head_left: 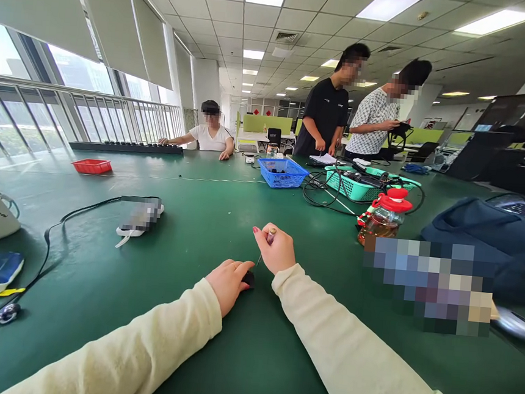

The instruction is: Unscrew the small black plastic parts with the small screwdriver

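Tool [271, 235], thin metal shaft + round-ended handle, in closed fist of R hand [277, 250]; L hand [230, 284] half-curled, pinching small black piece [249, 278] on dark green tabletop [196, 222]. Looks mid-work; amt done/left unclear.

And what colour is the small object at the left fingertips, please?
The small object is black, in the head view.

We reach forward with both arms, the left arm [135, 339] and right arm [350, 346] slanting inward, pale sleeves down to our wrists. Our left hand [229, 285] lies low, back upward, thumb and fingers bent together in a pinch toward the right. Our right hand [280, 250], near it but apart and farther forward, curls into a fist, one painted nail [255, 229] showing.
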Tool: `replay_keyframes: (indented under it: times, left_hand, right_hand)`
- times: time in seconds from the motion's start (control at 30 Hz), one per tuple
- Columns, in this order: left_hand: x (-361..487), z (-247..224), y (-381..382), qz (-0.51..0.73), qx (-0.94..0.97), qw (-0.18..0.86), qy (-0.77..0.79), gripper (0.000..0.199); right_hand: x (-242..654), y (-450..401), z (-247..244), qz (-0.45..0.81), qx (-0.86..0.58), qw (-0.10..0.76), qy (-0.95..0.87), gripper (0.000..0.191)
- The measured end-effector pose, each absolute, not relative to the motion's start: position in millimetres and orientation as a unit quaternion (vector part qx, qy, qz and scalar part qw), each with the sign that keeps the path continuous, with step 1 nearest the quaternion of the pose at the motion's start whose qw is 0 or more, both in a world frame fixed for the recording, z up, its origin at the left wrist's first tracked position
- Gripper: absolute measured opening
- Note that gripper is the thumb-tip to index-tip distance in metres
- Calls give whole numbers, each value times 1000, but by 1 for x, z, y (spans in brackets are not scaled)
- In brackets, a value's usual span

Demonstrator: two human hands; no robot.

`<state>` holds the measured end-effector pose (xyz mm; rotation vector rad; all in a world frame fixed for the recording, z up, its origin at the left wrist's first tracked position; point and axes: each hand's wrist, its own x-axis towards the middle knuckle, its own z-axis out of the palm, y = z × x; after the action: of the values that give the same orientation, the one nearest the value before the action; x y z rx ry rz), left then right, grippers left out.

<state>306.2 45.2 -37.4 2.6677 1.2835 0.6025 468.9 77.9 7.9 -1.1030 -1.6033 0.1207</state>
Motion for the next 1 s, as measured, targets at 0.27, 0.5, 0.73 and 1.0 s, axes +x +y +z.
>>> replay_keyframes:
  times: [0.27,0.5,0.73,1.0]
  left_hand:
    - [302,-41,49,262,841,141,452,43]
    - [306,-31,45,249,825,153,484,41]
    - [308,-16,39,208,840,151,477,34]
    - [307,-21,42,209,849,134,467,32]
  right_hand:
    - [483,85,17,66,-528,653,-539,45]
    - [476,83,22,268,-492,663,-497,52]
    - [468,66,23,176,-442,614,-630,50]
    - [463,58,26,97,-401,600,-686,44]
